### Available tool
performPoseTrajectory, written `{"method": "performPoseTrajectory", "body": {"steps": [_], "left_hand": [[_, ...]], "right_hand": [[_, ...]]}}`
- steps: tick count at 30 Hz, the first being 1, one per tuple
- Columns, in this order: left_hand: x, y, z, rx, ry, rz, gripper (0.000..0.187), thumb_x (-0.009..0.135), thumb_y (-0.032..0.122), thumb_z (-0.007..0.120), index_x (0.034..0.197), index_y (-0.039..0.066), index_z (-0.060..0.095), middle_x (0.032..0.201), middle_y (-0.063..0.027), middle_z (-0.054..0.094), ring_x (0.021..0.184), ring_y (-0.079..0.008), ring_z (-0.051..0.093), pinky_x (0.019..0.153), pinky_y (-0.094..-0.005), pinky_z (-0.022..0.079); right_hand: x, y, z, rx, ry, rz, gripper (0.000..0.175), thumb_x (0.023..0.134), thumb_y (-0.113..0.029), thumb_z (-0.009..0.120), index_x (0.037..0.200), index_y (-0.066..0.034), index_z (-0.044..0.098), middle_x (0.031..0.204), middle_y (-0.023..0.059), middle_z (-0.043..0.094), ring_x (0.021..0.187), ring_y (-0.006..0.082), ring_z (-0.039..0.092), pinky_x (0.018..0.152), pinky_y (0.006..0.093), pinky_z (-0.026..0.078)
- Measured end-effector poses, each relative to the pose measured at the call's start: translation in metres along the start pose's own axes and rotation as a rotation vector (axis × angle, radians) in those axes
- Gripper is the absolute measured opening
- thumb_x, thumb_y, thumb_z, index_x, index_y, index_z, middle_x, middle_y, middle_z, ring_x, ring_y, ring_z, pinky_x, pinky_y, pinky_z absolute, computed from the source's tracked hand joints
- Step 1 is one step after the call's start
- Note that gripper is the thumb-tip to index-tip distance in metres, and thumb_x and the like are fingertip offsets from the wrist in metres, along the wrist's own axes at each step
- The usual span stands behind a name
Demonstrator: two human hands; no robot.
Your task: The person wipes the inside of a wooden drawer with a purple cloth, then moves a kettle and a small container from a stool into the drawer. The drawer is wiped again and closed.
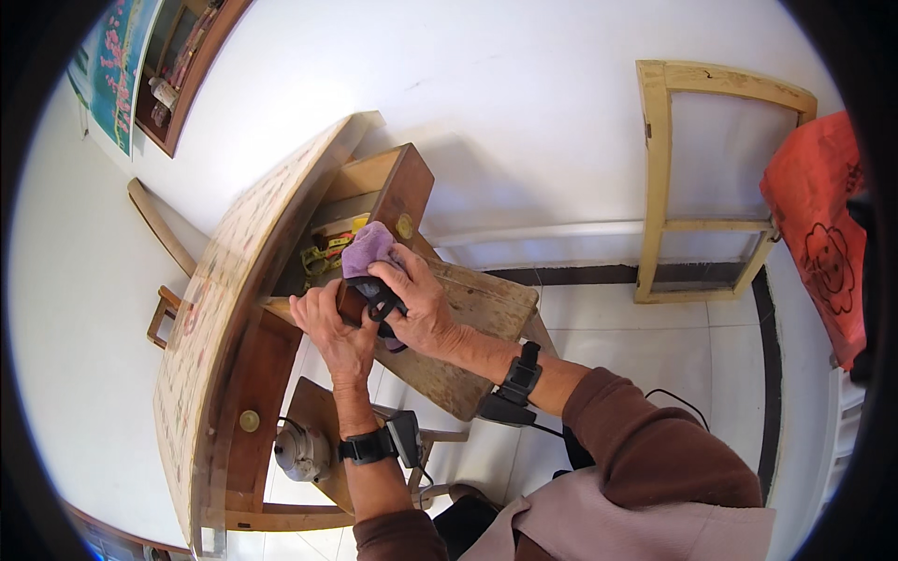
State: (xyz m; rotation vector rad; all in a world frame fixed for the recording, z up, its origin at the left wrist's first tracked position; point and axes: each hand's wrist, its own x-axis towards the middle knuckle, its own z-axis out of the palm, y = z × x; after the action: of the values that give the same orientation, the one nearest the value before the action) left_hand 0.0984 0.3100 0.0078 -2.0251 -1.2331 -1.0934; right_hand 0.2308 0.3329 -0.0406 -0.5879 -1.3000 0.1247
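Observation:
A pulled-out wooden drawer (414, 184) with a round knob (405, 226) juts from the table. My right hand (419, 303) grips a bunched purple cloth (370, 249) with black edging, held against the drawer front. At the drawer's near corner, my left hand (337, 329) has its fingers over the edge and its thumb on the front. Inside the drawer lie a yellow measuring tape (316, 261) and other small items, partly hidden by the cloth. The lower part of the drawer front is hidden behind my hands.
The table (203, 301) has a patterned cover under clear plastic. A second drawer (266, 400) is closed. Below stand a worn wooden stool (484, 294) and a pale kettle (303, 454) on another wooden seat. A wooden window frame (654, 182) leans on the wall beside a red bag (821, 231).

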Motion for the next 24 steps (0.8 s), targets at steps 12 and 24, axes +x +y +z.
{"method": "performPoseTrajectory", "body": {"steps": [12, 24], "left_hand": [[-0.001, -0.001, -0.001, -0.107, -0.037, -0.072, 0.033, 0.088, 0.026, 0.047, 0.110, 0.002, 0.056, 0.099, -0.0133, 0.049, 0.107, -0.0321, 0.047, 0.112, -0.0531, 0.013], [-0.002, 0.000, 0.002, -0.080, -0.016, -0.076, 0.041, 0.092, 0.039, 0.047, 0.109, 0.002, 0.057, 0.100, -0.0131, 0.050, 0.106, -0.0323, 0.047, 0.111, -0.0532, 0.015]], "right_hand": [[-0.005, -0.016, -0.004, 0.025, -0.017, 0.024, 0.058, 0.067, 0.002, 0.065, 0.122, -0.0049, 0.048, 0.112, 0.0248, 0.049, 0.097, 0.0454, 0.053, 0.081, 0.0490, 0.046], [0.100, 0.100, 0.002, -0.327, 0.038, 0.190, 0.034, 0.074, -0.016, 0.065, 0.107, -0.0059, 0.060, 0.091, 0.0238, 0.062, 0.087, 0.0428, 0.060, 0.077, 0.0462, 0.049]]}}
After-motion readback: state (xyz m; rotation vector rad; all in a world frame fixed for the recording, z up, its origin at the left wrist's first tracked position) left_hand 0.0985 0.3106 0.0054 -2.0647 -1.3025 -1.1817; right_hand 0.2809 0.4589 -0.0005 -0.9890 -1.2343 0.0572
